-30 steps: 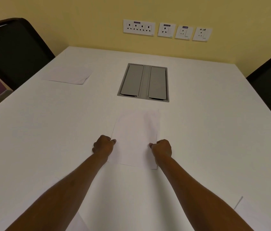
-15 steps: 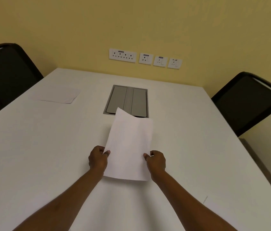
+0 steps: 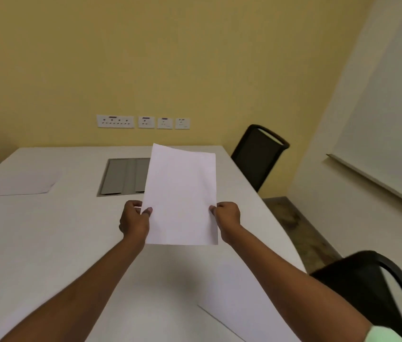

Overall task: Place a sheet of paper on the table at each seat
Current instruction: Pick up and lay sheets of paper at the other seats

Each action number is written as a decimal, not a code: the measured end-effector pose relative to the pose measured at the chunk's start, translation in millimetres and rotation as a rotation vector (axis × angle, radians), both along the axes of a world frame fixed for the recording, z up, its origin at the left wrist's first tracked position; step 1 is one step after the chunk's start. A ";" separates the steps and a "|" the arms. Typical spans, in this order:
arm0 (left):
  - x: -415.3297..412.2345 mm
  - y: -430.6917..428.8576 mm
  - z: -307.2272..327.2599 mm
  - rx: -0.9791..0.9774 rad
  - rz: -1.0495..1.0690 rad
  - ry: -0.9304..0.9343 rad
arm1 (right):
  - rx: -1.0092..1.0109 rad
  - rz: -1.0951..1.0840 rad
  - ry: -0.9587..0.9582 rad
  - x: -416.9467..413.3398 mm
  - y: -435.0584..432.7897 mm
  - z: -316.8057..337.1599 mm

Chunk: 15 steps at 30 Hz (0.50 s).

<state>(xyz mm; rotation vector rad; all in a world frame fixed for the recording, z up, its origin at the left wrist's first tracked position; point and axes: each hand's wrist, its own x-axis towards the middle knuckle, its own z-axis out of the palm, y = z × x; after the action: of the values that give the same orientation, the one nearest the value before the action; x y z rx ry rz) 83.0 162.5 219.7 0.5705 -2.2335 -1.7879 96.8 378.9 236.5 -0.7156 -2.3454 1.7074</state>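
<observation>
Lifted now, sheet [image 3: 181, 193] between both hands (pinched)

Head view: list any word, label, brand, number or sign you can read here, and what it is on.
None can be read.
Wall socket plates: small dark strips at the top of two plates, too small and blurred to read.
Held sheet of paper, in the left hand and right hand: blank on the side shown.
Sheet on the table: no print visible.
Whiteboard: nothing written that shows.
</observation>
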 end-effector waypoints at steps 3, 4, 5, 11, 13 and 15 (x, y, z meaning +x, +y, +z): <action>38.5 42.1 26.3 0.032 -0.039 0.026 | 0.009 -0.066 0.026 45.5 40.7 31.3; 53.0 55.9 32.6 0.039 -0.053 0.034 | 0.012 -0.081 0.033 62.0 54.0 40.9; 68.6 69.4 38.5 0.049 -0.067 0.042 | 0.013 -0.092 0.040 79.5 67.7 50.0; 165.2 144.4 71.4 0.117 -0.143 0.085 | -0.066 -0.121 0.118 192.3 147.4 88.2; 199.5 169.9 80.7 0.138 -0.150 0.099 | -0.073 -0.122 0.135 234.9 173.6 96.6; 234.5 197.8 89.5 0.170 -0.163 0.108 | -0.084 -0.146 0.146 277.5 201.1 103.0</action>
<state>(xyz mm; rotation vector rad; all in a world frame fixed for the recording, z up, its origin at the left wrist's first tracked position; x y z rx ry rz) 317.5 360.2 309.2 0.3203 -2.1240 -2.0498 374.3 580.0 339.5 -0.7297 -2.0831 1.7410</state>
